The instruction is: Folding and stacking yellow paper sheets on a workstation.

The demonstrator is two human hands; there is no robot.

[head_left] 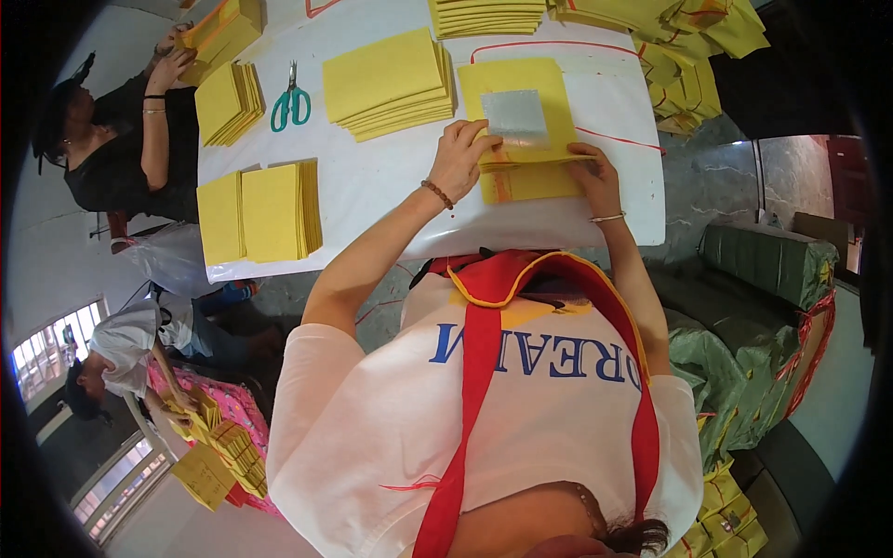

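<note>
In front of me on the white table lies a stack of yellow paper [553, 88] with a silver-grey square [517, 113] on its top sheet. The lower part of that paper is lifted into a fold. My left hand [458, 160], wearing a beaded bracelet, has its fingers closed at the left edge of the paper, beside the square; its thumb is partly hidden. My right hand [597, 181], with a bangle on the wrist, pinches the right end of the folded edge. An orange mark shows on the paper below the fold.
Stacks of yellow paper [395, 79] and teal-handled scissors [291, 104] share the table [372, 200]. A red cord [558, 45] lies near my paper. Yellow bundles [684, 79] crowd the far right corner; green-wrapped bales [753, 288] stand at right. Two people handle yellow paper at left.
</note>
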